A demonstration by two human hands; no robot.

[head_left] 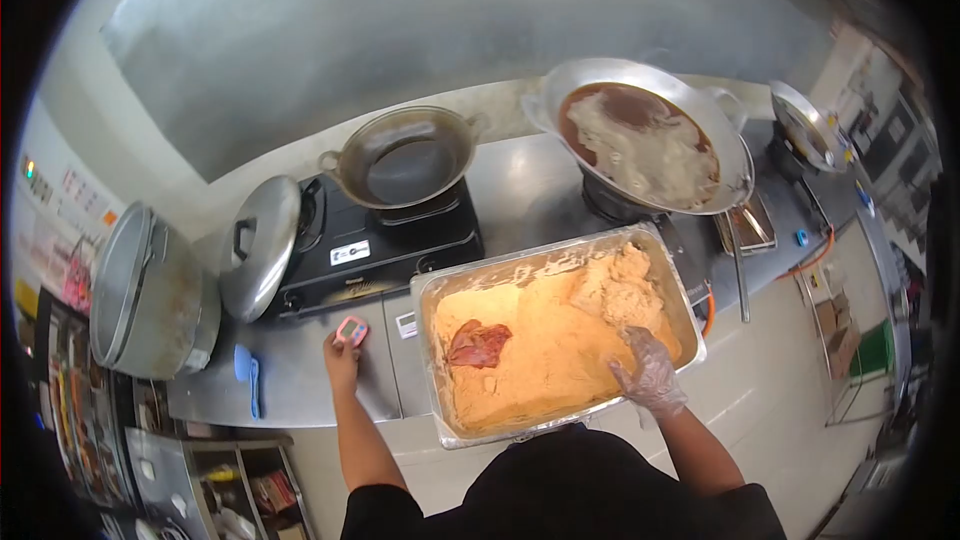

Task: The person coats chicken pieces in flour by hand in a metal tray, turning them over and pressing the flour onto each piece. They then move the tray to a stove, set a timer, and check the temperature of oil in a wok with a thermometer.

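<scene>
My bare left hand (341, 358) is closed on a small pink-red digital timer (352, 330) over the steel counter. My right hand (652, 375), in a clear plastic glove, is over the right side of a deep metal tray (437, 418). Its fingers and thumb are apart, at the surface of the orange breading flour (545, 350), and no object shows in them. A piece of dark red raw meat (480, 344) lies on the flour at the left. Heaped at the tray's back right are flour-coated pieces (625, 290), their kind hidden by the coating.
Behind the tray stand a wok of dark oil (405, 165) on a black gas stove (375, 265) and a larger wok of foaming oil (640, 145). A skimmer handle (740, 275) juts forward. Left are a big pot (165, 305), a lid (262, 250) and blue tongs (253, 380).
</scene>
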